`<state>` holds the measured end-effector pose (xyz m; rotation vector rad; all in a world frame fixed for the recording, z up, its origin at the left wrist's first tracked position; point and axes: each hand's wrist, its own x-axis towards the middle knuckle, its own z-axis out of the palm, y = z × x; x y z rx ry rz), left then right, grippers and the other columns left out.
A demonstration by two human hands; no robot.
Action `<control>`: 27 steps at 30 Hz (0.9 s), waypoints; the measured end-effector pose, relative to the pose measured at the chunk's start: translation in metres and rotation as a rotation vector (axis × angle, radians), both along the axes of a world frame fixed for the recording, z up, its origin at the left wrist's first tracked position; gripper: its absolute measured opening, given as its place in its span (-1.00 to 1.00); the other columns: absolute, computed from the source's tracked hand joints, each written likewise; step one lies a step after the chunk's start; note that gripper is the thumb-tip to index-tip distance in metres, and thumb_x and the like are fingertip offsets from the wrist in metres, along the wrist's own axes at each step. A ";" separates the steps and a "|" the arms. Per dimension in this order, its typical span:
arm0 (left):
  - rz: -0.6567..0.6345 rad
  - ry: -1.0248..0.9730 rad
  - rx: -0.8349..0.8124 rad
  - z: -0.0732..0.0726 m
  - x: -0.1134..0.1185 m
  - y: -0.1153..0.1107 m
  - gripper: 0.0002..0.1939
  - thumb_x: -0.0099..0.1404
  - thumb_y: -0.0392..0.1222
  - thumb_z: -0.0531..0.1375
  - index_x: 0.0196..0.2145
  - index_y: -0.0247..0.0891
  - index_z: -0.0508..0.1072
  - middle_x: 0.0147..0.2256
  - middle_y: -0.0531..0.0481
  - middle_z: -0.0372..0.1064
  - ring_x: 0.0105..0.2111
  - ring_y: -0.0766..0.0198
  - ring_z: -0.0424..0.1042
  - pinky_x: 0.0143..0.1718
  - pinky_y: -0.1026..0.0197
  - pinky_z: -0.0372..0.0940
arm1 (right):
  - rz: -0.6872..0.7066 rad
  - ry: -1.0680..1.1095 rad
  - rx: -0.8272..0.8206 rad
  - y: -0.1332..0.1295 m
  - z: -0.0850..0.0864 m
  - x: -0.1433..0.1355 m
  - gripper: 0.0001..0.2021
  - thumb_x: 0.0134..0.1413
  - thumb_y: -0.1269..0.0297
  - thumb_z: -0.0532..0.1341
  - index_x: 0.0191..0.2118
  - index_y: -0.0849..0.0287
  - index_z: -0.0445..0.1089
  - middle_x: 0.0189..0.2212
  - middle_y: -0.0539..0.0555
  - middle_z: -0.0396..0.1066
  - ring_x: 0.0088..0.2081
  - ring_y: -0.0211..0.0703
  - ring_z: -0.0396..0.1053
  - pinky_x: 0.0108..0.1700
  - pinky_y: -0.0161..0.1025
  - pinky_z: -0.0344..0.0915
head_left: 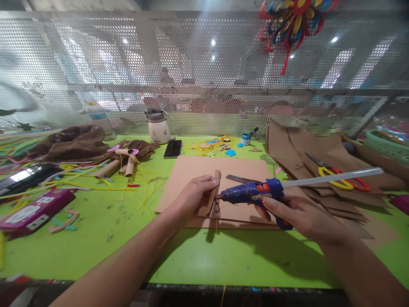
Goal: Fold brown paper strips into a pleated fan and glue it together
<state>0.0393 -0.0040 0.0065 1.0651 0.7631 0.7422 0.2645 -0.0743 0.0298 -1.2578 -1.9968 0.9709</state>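
My left hand point(202, 192) pinches a narrow folded strip of brown paper point(214, 194) upright over the cardboard sheet point(188, 175). In my right hand point(295, 209) is a blue hot glue gun point(249, 192), with a long translucent glue stick point(335, 177) jutting out of its back. The gun's nozzle points left and meets the strip, or nearly so; I cannot tell whether it touches. Thin yellow string point(217, 226) hangs below the strip. Behind the glue gun, a dark flat strip point(241, 179), perhaps a ruler or blade, lies on the cardboard.
Brown paper sheets point(287, 149) pile up at right, with scissors point(338, 177) on them. Left are rolled paper tubes point(129, 164), yellow strings and a purple box point(38, 211). A phone point(172, 149), a lidded jar point(158, 128) and a small paint pot point(246, 138) stand behind.
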 end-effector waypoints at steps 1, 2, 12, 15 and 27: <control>0.007 -0.011 -0.004 -0.001 0.000 0.001 -0.84 0.15 -0.16 0.14 -0.46 -0.26 0.22 -0.62 0.06 0.26 -0.70 0.28 0.32 -0.67 0.21 0.29 | 0.017 -0.003 -0.010 -0.001 0.000 0.000 -0.57 0.18 0.00 0.03 -0.49 0.25 0.34 -0.58 0.00 0.22 -0.54 -0.34 0.13 -0.54 -0.38 0.08; 0.020 -0.024 -0.008 -0.002 0.000 0.001 -0.84 0.14 -0.17 0.16 -0.45 -0.26 0.23 -0.59 0.06 0.26 -0.69 0.30 0.32 -0.67 0.22 0.29 | 0.031 -0.004 -0.019 -0.002 0.000 0.000 -0.58 0.18 0.00 0.03 -0.48 0.25 0.35 -0.58 0.01 0.23 -0.54 -0.33 0.14 -0.54 -0.38 0.09; 0.049 -0.053 -0.011 -0.002 0.001 0.001 -0.83 0.10 -0.20 0.20 -0.47 -0.29 0.26 -0.56 0.07 0.23 -0.66 0.38 0.28 -0.62 0.29 0.28 | 0.114 0.061 -0.064 0.000 -0.003 0.001 -0.56 0.17 -0.03 0.03 -0.47 0.25 0.36 -0.55 0.03 0.26 -0.49 -0.29 0.19 -0.48 -0.35 0.13; 0.007 -0.020 -0.018 -0.001 0.001 0.001 -0.86 0.13 -0.18 0.17 -0.44 -0.29 0.26 -0.58 0.05 0.25 -0.69 0.32 0.30 -0.68 0.25 0.27 | 0.082 0.069 -0.093 0.000 0.001 -0.001 -0.53 0.17 -0.06 0.00 -0.49 0.25 0.33 -0.56 0.03 0.24 -0.52 -0.31 0.16 -0.49 -0.35 0.12; -0.004 -0.043 -0.001 -0.002 0.002 0.003 -0.86 0.13 -0.26 0.15 -0.49 -0.29 0.22 -0.55 0.08 0.20 -0.65 0.40 0.27 -0.60 0.30 0.29 | 0.115 0.059 -0.061 -0.003 -0.002 0.004 -0.56 0.15 -0.06 0.02 -0.51 0.22 0.29 -0.57 0.01 0.20 -0.52 -0.30 0.14 -0.53 -0.37 0.08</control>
